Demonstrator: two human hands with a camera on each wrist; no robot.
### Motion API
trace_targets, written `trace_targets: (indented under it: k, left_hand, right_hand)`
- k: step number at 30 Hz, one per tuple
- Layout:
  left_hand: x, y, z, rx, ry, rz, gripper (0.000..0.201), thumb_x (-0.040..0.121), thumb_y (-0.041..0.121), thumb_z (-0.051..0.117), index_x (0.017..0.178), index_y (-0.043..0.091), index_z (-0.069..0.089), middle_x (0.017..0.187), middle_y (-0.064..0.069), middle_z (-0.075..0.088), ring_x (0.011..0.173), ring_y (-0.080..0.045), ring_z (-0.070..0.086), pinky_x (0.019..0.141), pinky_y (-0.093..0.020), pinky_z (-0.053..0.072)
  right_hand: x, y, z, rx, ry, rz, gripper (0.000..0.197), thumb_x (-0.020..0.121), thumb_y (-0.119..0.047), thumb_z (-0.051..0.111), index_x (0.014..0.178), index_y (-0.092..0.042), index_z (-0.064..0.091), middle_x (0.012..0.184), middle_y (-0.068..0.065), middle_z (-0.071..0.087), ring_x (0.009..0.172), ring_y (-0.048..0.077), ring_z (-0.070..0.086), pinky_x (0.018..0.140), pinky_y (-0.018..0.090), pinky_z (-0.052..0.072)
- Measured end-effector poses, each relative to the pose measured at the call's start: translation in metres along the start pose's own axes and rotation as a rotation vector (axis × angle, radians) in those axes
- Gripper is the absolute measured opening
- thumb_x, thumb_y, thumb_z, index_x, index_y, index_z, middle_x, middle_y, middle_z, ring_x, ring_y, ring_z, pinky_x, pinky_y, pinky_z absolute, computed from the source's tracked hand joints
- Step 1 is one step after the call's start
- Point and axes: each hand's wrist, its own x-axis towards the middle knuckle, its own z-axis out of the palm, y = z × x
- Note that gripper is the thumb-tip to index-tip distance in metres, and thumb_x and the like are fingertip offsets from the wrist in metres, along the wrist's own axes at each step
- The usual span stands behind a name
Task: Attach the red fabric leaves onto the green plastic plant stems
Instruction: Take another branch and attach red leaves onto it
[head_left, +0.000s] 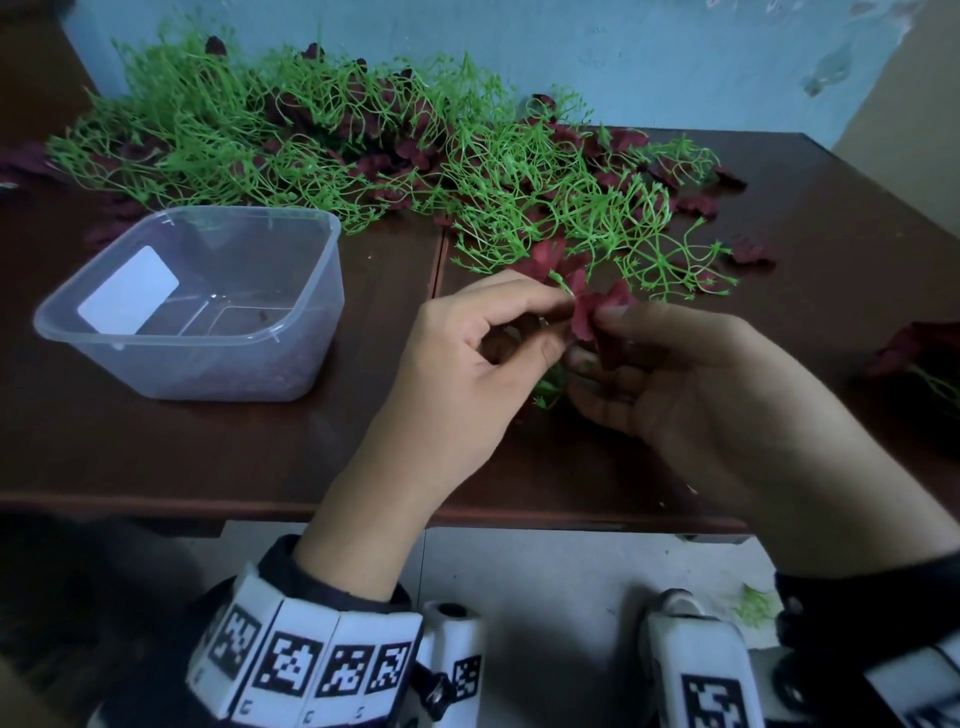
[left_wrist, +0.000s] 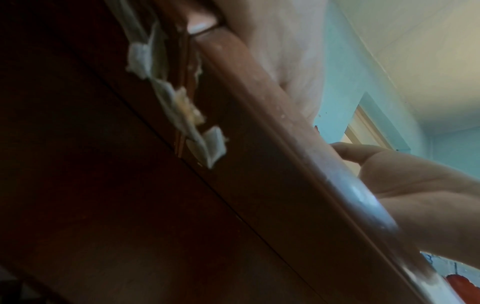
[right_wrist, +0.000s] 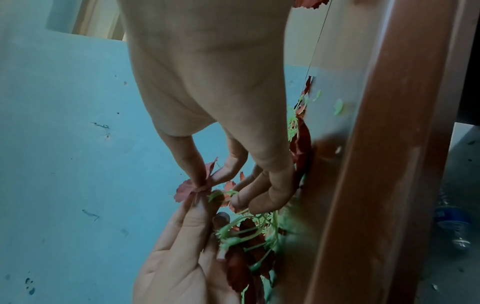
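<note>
Above table (head_left: 311, 447), both hands (head_left: 467, 358) (head_left: 691, 384) pinch red leaf (head_left: 597, 312)

Bright green stems (head_left: 322, 130) tangled with dark red leaves (head_left: 597, 312) lie on a dark brown table (head_left: 208, 441). Beside them, a clear container (head_left: 208, 332) bears a white label (head_left: 128, 291). Behind the table, a pale blue wall (head_left: 623, 57).

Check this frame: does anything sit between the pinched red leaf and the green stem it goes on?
Nothing visible does. The right hand and left hand pinch the red leaf together, right at the green stem tip.
</note>
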Motion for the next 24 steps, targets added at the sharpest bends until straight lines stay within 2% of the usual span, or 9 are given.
trace_targets:
  k: [2,6,9,12,17,21,24]
  left_hand:
    - [0.000,0.000,-0.001,-0.001,-0.001,-0.002,0.019,0.091,-0.003,0.069,0.105,0.009,0.075,0.100,-0.001,0.072,0.100,-0.015,0.069,0.088,-0.026,0.052]
    - [0.000,0.005,0.000,-0.150,0.025,-0.053,0.029,0.088,-0.011,0.069,0.110,0.009,0.072,0.103,-0.006,0.076,0.101,-0.013,0.072,0.089,-0.024,0.054]
    - [0.001,0.008,-0.001,-0.330,0.045,-0.123,0.033,0.086,-0.008,0.073,0.111,0.011,0.063,0.096,-0.005,0.075,0.093,-0.012,0.070,0.085,-0.024,0.054]
    - [0.001,0.009,-0.002,-0.406,0.027,-0.125,0.033,0.087,-0.004,0.071,0.104,0.015,0.050,0.088,0.000,0.072,0.088,-0.011,0.068,0.083,-0.023,0.053]
    - [0.001,0.009,-0.002,-0.415,0.005,-0.125,0.047,0.087,-0.008,0.065,0.089,0.019,0.026,0.083,-0.006,0.067,0.084,-0.014,0.066,0.080,-0.023,0.050]
    - [0.000,0.009,-0.001,-0.348,0.000,-0.115,0.050,0.086,-0.011,0.062,0.087,0.020,0.023,0.081,-0.014,0.061,0.083,-0.018,0.062,0.074,-0.025,0.048]
    - [-0.001,0.011,0.001,-0.326,0.016,-0.114,0.049,0.086,-0.012,0.060,0.087,0.020,0.023,0.082,-0.018,0.059,0.083,-0.020,0.061,0.074,-0.025,0.047]
  right_hand:
    - [-0.001,0.000,0.000,0.000,-0.024,0.001,0.012,0.060,-0.019,0.071,0.067,-0.013,0.077,0.072,0.006,0.068,0.063,0.014,0.067,0.060,0.028,0.057]
    - [-0.001,0.000,-0.002,0.031,-0.064,0.015,0.016,0.065,-0.016,0.071,0.079,-0.008,0.074,0.078,0.008,0.064,0.069,0.016,0.061,0.068,0.029,0.057]
    - [0.001,0.001,0.000,0.055,-0.059,0.037,0.011,0.060,-0.018,0.073,0.070,-0.013,0.076,0.075,0.006,0.066,0.069,0.016,0.062,0.066,0.031,0.058]
    - [0.001,0.002,0.000,0.061,-0.077,0.047,0.010,0.061,-0.019,0.073,0.069,-0.015,0.077,0.077,0.004,0.067,0.070,0.015,0.063,0.067,0.031,0.058]
    - [-0.003,-0.001,-0.003,0.040,-0.110,0.065,0.014,0.065,-0.017,0.072,0.076,-0.011,0.077,0.078,0.005,0.067,0.072,0.016,0.063,0.073,0.034,0.058]
    - [-0.005,0.001,-0.005,-0.006,-0.113,0.042,0.008,0.067,-0.016,0.071,0.072,-0.012,0.076,0.077,0.006,0.066,0.072,0.016,0.063,0.076,0.037,0.058]
    - [-0.008,0.000,-0.003,-0.020,-0.122,0.012,0.007,0.069,-0.015,0.069,0.069,-0.012,0.075,0.075,0.006,0.066,0.072,0.017,0.064,0.083,0.040,0.058]
